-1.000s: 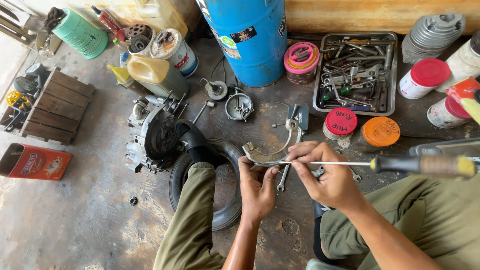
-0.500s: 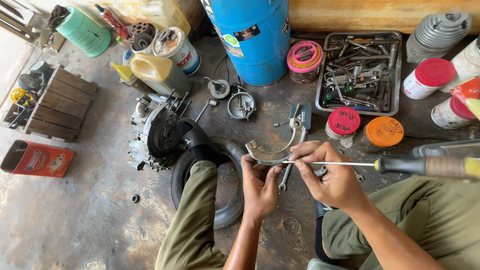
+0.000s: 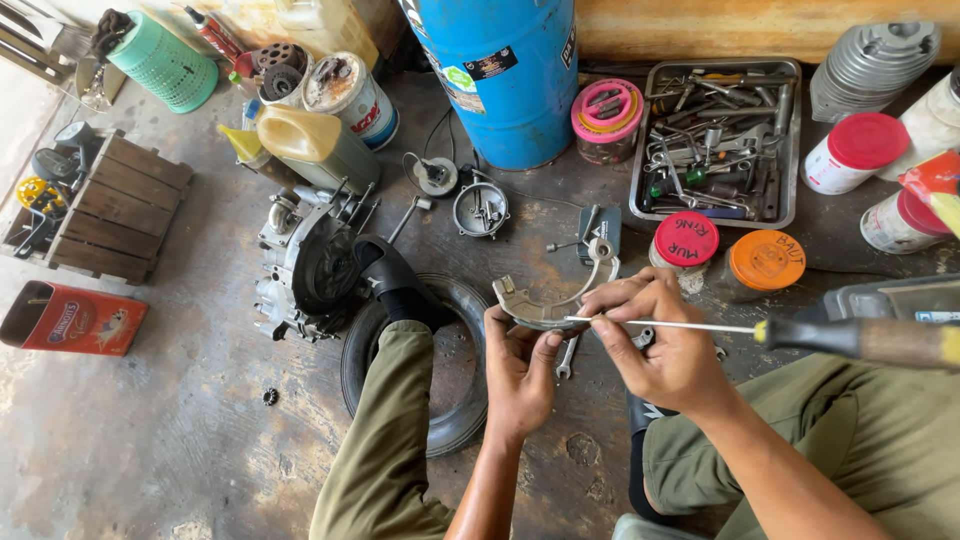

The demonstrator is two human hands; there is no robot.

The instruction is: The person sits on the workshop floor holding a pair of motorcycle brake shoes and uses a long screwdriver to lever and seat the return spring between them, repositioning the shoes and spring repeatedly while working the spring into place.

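- Between my knees, above the stained concrete floor [image 3: 150,450], my left hand [image 3: 520,375] holds up a curved metal brake shoe [image 3: 535,310], its fingers [image 3: 497,330] clamped on the lower edge of the arc.
- My right hand [image 3: 665,345] sits just beside it, fingers closed on the right end of the brake shoe and on the thin steel shaft of a screwdriver [image 3: 860,338].
- That shaft runs level from the shoe out to my right, ending in a dark handle with a yellow tip over my right thigh.
- A thin wire spring [image 3: 592,280] arcs up from the shoe toward a small round part beyond it.
- Under my left leg lies a small black tyre [image 3: 455,420] flat on the floor; my black shoe [image 3: 385,275] rests against an engine casing [image 3: 300,262] just left of it.
- Beyond my hands stands a big blue drum [image 3: 500,70], with a metal tray of loose tools [image 3: 715,140] to its right and a pink-lidded jar [image 3: 606,120] between them.
- Near the tray sit a red-lidded jar [image 3: 685,240] and an orange-lidded jar [image 3: 765,262], side by side.
- Far left are a wooden crate [image 3: 115,205], a red tin [image 3: 75,318] lying on its side, and a green basket [image 3: 160,62].
- A yellowish oil jug [image 3: 315,145] stands behind the engine casing.
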